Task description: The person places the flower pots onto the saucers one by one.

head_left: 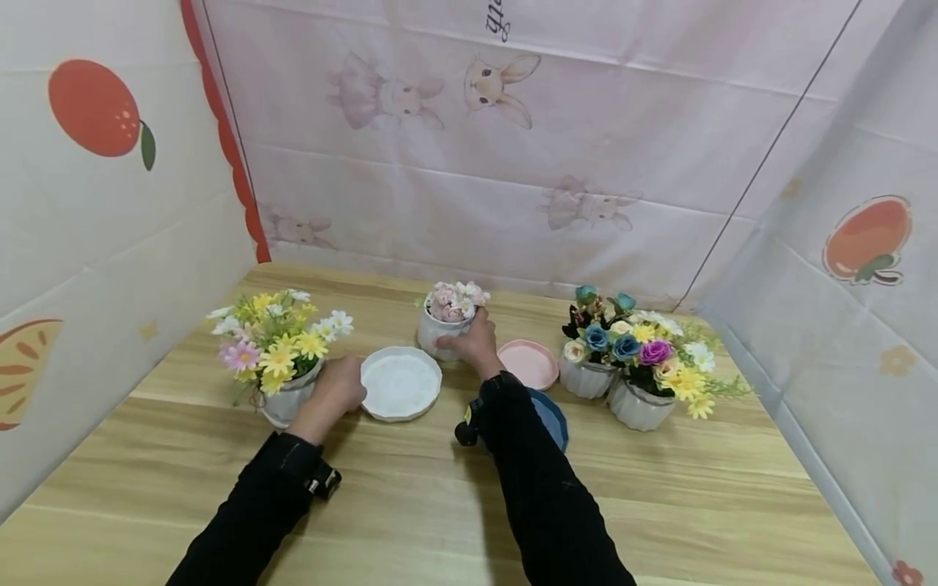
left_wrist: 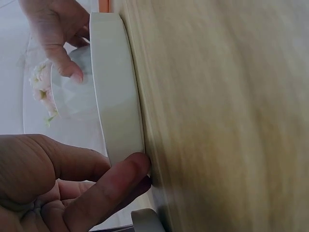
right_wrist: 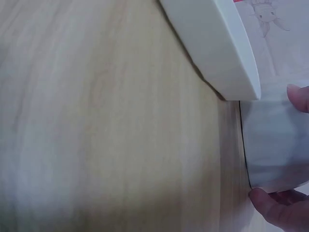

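Observation:
My left hand [head_left: 339, 391] pinches the left edge of a white, many-sided saucer [head_left: 401, 382] on the wooden table. In the left wrist view, fingertips [left_wrist: 135, 166] press against the saucer's outer side, low near the tabletop. Behind that saucer, my right hand [head_left: 475, 345] grips a small white flowerpot [head_left: 434, 332] filled with pale pink and white flowers [head_left: 456, 303]. The right wrist view has the thumb and fingers spread around the pot [right_wrist: 275, 140], whose base is close to the table.
A pot of yellow and white flowers [head_left: 286, 342] stands at the left. To the right are a pink saucer [head_left: 529, 365], a blue saucer [head_left: 551, 419] partly under my right sleeve, a pot with blue roses [head_left: 586, 376] and a pot with mixed flowers [head_left: 641, 405]. Printed cloth walls [head_left: 440, 163] surround the table.

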Available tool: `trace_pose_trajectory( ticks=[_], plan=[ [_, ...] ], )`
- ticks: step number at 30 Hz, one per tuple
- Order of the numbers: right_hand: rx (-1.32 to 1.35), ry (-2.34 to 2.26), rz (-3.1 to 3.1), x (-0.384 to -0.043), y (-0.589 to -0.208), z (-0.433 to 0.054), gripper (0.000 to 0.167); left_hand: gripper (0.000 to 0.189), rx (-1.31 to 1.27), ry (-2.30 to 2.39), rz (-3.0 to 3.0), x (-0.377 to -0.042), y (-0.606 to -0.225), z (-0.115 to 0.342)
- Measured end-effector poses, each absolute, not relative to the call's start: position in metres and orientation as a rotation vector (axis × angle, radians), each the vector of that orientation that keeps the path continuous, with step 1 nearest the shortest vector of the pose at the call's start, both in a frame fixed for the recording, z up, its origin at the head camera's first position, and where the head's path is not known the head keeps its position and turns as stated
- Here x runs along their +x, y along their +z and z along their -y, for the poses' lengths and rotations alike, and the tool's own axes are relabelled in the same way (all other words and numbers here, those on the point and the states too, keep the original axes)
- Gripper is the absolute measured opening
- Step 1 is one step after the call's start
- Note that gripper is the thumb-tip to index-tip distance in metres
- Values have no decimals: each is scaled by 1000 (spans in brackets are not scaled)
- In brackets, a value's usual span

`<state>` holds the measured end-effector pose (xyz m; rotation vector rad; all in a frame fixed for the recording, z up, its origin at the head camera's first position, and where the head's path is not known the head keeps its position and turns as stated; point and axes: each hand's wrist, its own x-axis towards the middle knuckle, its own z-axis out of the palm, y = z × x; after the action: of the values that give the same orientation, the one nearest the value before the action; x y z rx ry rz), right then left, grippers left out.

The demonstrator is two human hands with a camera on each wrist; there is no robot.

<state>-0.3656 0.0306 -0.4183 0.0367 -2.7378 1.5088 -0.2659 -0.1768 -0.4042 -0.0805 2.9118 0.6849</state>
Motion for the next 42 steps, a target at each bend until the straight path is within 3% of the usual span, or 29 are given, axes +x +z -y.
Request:
trace_pose_trajectory(
  ticks=[20,42],
  plan=[
    [42,1639,2682,-366,-420,-24,105,13,-129,679,-2909,-266,-411,179],
    [-53,1631,2579,-370,-407,-27,100,18,-119,641,-2903,-270,-407,176]
  ],
)
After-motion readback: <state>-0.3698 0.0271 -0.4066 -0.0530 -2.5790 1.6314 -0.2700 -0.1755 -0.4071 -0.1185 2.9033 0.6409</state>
